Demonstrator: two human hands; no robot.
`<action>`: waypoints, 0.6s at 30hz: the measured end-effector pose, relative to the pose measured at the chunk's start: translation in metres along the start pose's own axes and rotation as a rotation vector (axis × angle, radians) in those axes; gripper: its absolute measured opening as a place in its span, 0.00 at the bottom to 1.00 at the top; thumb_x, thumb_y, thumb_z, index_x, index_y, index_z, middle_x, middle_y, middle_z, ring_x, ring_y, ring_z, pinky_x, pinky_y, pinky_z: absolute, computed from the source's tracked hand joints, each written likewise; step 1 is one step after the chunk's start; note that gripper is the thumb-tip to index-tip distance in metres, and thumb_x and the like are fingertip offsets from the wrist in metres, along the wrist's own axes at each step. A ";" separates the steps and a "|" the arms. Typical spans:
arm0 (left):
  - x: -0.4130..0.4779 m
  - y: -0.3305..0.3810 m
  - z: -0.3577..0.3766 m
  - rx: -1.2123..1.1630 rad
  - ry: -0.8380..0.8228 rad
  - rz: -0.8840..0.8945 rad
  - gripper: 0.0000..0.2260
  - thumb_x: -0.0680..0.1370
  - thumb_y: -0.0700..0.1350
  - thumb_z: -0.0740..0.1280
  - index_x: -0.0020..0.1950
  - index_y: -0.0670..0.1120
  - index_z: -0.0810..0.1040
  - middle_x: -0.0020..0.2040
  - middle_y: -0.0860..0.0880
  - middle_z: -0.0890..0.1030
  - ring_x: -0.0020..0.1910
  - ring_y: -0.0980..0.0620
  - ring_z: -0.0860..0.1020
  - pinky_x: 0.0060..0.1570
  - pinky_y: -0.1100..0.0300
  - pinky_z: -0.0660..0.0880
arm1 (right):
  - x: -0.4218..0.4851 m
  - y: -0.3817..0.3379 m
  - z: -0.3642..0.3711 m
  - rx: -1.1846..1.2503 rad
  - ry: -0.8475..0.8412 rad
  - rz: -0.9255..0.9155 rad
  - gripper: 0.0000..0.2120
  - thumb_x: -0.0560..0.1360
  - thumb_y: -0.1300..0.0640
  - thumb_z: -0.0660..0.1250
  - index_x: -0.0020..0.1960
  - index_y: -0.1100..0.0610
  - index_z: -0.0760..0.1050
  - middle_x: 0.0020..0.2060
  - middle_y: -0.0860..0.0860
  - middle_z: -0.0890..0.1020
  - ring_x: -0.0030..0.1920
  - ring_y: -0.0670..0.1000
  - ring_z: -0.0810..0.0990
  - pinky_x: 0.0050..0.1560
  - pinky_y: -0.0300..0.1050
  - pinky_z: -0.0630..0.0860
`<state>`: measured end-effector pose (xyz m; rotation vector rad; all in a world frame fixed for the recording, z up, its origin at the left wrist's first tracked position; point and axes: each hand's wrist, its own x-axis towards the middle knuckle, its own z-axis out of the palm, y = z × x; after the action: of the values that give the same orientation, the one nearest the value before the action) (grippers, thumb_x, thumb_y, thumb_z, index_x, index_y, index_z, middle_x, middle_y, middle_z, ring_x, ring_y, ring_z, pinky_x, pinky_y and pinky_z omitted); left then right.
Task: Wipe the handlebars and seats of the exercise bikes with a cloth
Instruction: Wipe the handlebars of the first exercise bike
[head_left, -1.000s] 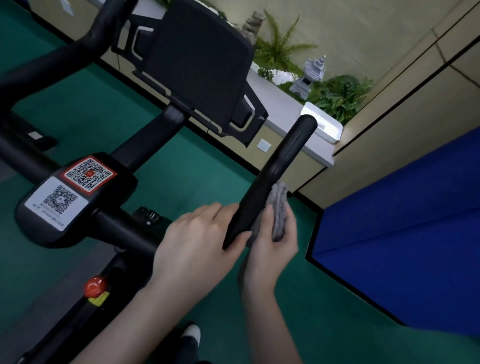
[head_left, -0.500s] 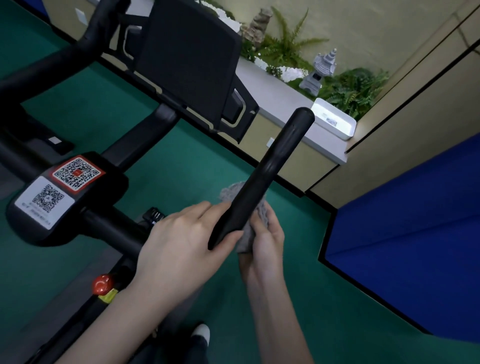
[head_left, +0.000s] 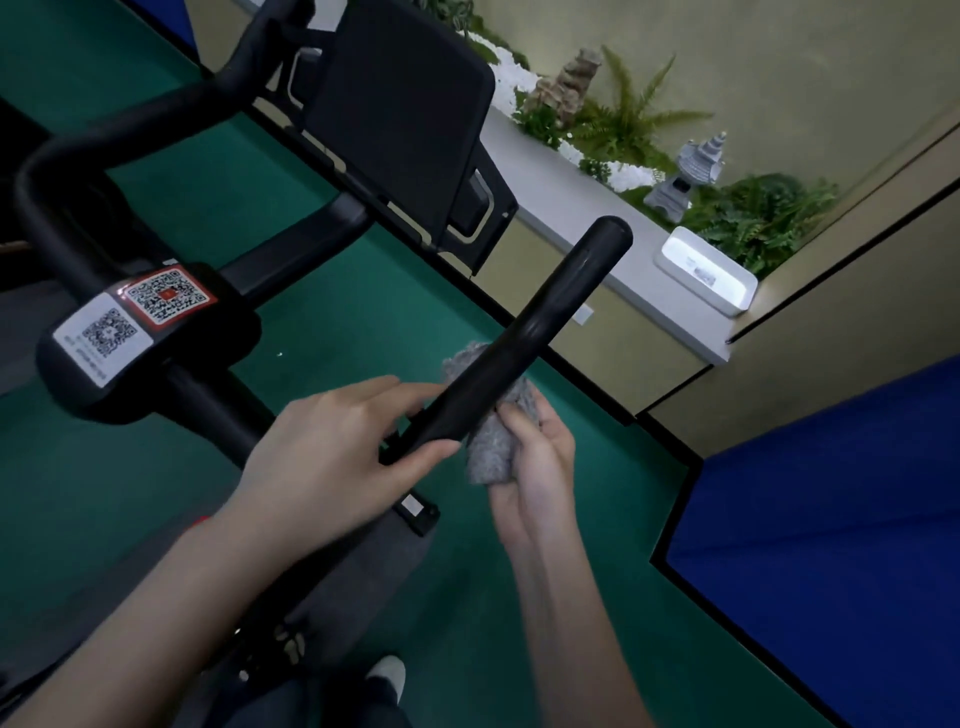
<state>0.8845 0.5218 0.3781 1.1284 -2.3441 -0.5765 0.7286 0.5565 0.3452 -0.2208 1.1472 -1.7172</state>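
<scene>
The exercise bike's black right handlebar (head_left: 545, 322) slants from centre up to the right. My left hand (head_left: 332, 452) grips its lower end, thumb under the bar and fingers over it. My right hand (head_left: 540, 462) holds a grey cloth (head_left: 493, 447) bunched against the underside and right side of the bar, just above my left hand. A little of the cloth shows on the bar's left side too. The left handlebar (head_left: 67, 156) curves at the upper left. No seat is in view.
The bike's black screen (head_left: 400, 114) stands behind the bars, with a centre block bearing QR stickers (head_left: 140, 317) at left. A ledge with plants, a stone lantern (head_left: 685, 171) and a white box (head_left: 706, 278) runs at the back. Blue mat (head_left: 831, 519) at right, green floor below.
The cloth and my right hand have slid down the bar toward my left hand and wrapped under it. The view has tilted and shifted, with the bike frame now more to the left.
</scene>
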 end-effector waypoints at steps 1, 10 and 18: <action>0.000 0.000 0.000 -0.012 -0.014 -0.012 0.23 0.71 0.68 0.55 0.61 0.62 0.75 0.37 0.61 0.73 0.35 0.61 0.73 0.33 0.59 0.75 | 0.001 -0.002 -0.001 0.009 0.001 0.000 0.15 0.75 0.72 0.59 0.59 0.65 0.76 0.54 0.60 0.83 0.52 0.54 0.82 0.52 0.45 0.80; 0.000 0.001 0.001 -0.022 -0.036 -0.053 0.22 0.71 0.68 0.57 0.60 0.62 0.75 0.40 0.63 0.74 0.38 0.62 0.75 0.38 0.56 0.76 | -0.004 0.006 -0.007 0.090 -0.071 -0.021 0.11 0.76 0.65 0.63 0.57 0.62 0.78 0.50 0.56 0.85 0.50 0.51 0.84 0.46 0.40 0.80; 0.003 0.002 -0.002 -0.009 -0.054 -0.041 0.20 0.73 0.66 0.61 0.60 0.60 0.76 0.41 0.62 0.75 0.40 0.60 0.76 0.36 0.57 0.76 | 0.008 -0.001 0.000 0.081 0.014 -0.066 0.10 0.77 0.66 0.62 0.57 0.63 0.77 0.48 0.56 0.85 0.48 0.51 0.83 0.49 0.43 0.81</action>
<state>0.8826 0.5206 0.3814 1.1736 -2.3666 -0.6389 0.7246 0.5502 0.3431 -0.1989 1.0892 -1.8224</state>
